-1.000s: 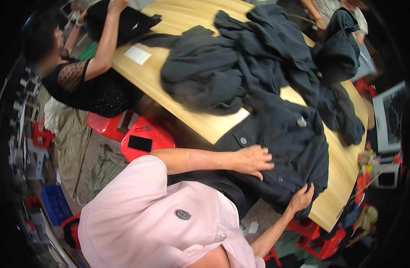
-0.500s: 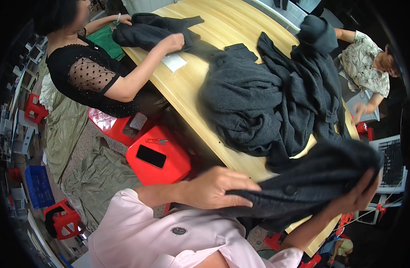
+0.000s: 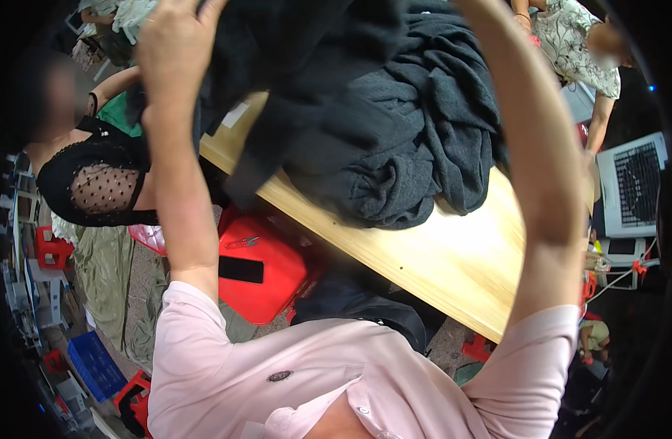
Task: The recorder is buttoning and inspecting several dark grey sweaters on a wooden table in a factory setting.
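Observation:
My left hand (image 3: 176, 47) is raised at the upper left, closed at the edge of a dark grey garment (image 3: 299, 44); its fingertips are partly cut off by the top of the picture. The garment spreads blurred across the upper middle, one loose part hanging over the table's near edge. My right forearm (image 3: 533, 132) reaches up on the right, and its hand lies beyond the top edge. Under and behind the garment, a heap of dark grey knit clothes (image 3: 424, 132) rests on the wooden table (image 3: 467, 256).
Left of the table, a red stool (image 3: 266, 296) bears a black phone (image 3: 241, 270) and small thread snips (image 3: 242, 242). A co-worker in black (image 3: 102, 183) is at the left; another in a patterned shirt (image 3: 570, 44) is at the far right. A blue crate (image 3: 96, 366) stands lower left.
Both arms have swung up and away from my body, carrying the garment from the near right to above the heap. My right hand has left the picture.

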`<state>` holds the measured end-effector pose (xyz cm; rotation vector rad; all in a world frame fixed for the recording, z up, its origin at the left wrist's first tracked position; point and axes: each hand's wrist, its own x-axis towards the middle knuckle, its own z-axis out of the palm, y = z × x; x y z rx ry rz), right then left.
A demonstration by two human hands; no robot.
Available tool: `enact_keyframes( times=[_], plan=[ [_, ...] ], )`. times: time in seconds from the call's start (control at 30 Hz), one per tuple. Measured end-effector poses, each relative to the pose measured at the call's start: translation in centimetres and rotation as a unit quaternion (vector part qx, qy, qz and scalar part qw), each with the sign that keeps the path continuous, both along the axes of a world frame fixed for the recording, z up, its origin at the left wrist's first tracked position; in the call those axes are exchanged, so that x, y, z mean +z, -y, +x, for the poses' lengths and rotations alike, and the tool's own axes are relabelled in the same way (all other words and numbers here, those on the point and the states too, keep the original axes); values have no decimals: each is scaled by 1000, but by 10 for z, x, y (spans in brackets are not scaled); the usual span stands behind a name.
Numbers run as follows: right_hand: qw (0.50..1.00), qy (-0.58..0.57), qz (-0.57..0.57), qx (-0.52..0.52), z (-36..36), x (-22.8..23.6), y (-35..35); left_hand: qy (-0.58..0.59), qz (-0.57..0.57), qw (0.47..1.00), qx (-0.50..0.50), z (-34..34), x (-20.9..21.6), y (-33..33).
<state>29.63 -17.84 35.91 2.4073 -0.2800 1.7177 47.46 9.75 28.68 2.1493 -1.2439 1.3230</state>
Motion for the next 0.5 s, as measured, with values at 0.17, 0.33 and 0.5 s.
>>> enact_keyframes(
  times=[0.17,0.33,0.5],
  plan=[
    [936,-236,253,58,-118,-215,-88,-242,110,959,-101,10,-175,48],
    [906,-277,300,-108,-170,-295,-179,-439,184,856,-199,-10,-241,83],
    [935,-234,258,-71,-166,-300,-161,-472,105,851,-204,49,-259,113]
  ],
)
